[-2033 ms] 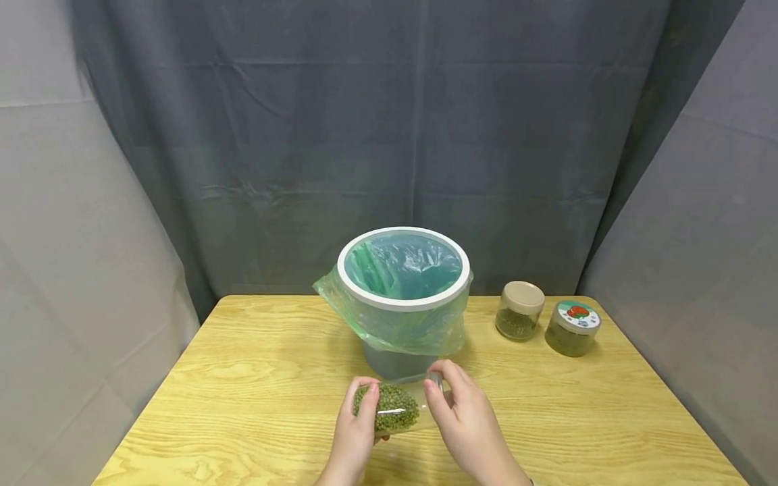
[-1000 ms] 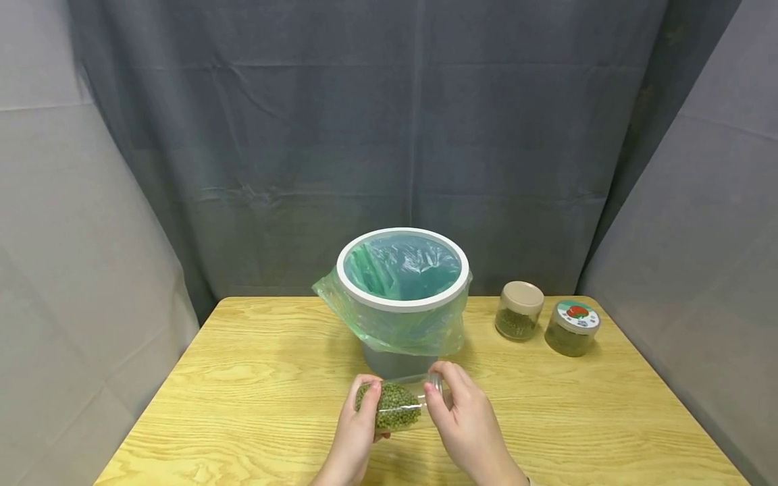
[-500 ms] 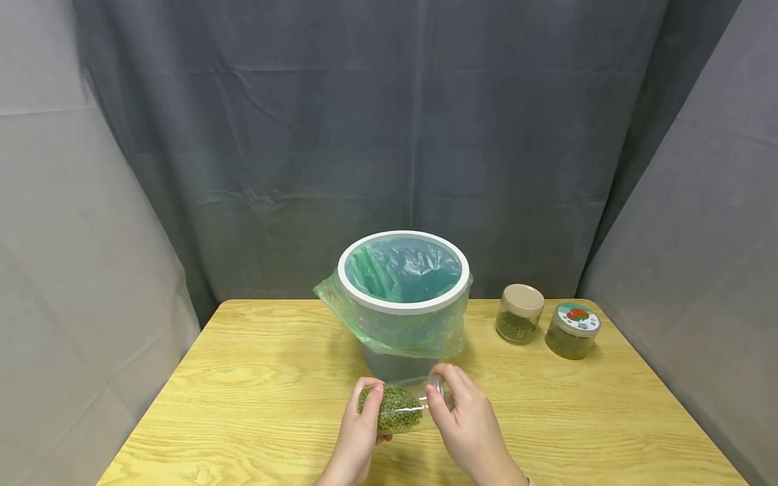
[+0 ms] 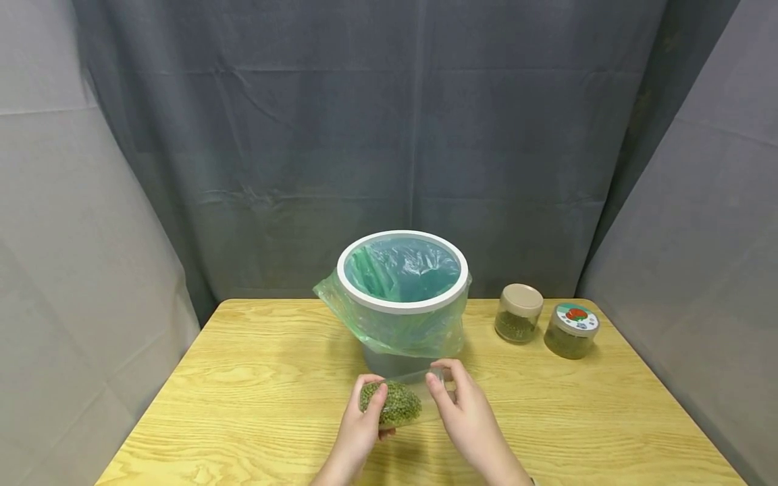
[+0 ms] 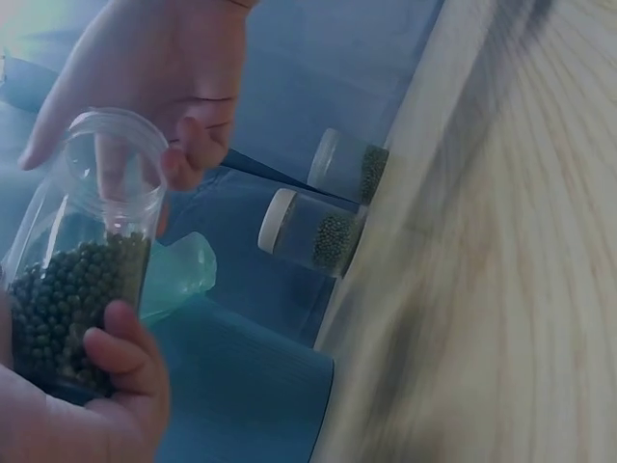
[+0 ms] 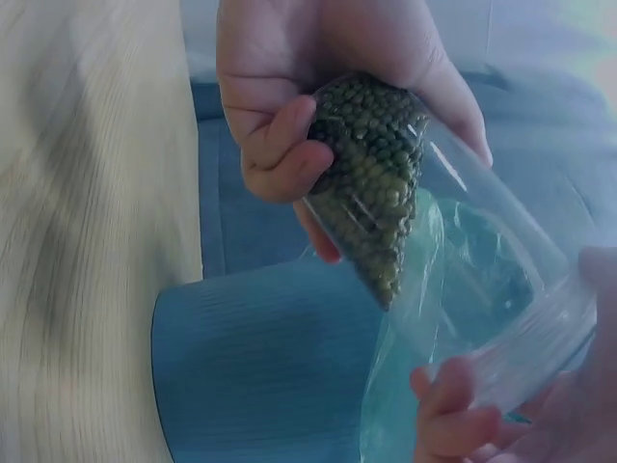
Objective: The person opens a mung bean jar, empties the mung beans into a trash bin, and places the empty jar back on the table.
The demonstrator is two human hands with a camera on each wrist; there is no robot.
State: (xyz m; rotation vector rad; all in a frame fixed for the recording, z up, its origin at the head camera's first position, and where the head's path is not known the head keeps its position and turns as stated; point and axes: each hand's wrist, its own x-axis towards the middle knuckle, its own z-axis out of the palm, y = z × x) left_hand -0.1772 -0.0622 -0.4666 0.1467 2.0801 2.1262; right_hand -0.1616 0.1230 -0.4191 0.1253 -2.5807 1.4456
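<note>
A clear jar (image 4: 425,398) part-filled with green beans (image 4: 398,405) lies tilted in front of the bin, its clear ridged mouth end (image 6: 540,347) to the right. My left hand (image 4: 360,425) grips the bean-filled end, thumb across the near side. Around the mouth end curl the thumb and fingers of my right hand (image 4: 464,418). The left wrist view shows a round clear rim (image 5: 116,125) there between the right thumb and fingers; whether a clear lid covers it I cannot tell.
Behind the hands stands a bin with a white rim (image 4: 343,270) and green liner bag (image 4: 413,331). Two lidded jars are at the back right: one with a plain beige lid (image 4: 523,297), one with a tomato picture on its lid (image 4: 577,316). Grey cloth (image 4: 304,169) surrounds the wooden table (image 4: 243,391).
The jar's mouth end has tipped up slightly, and the right fingers have shifted a little on it. The left hand keeps its grip and has moved slightly right. The bin and other jars stay put.
</note>
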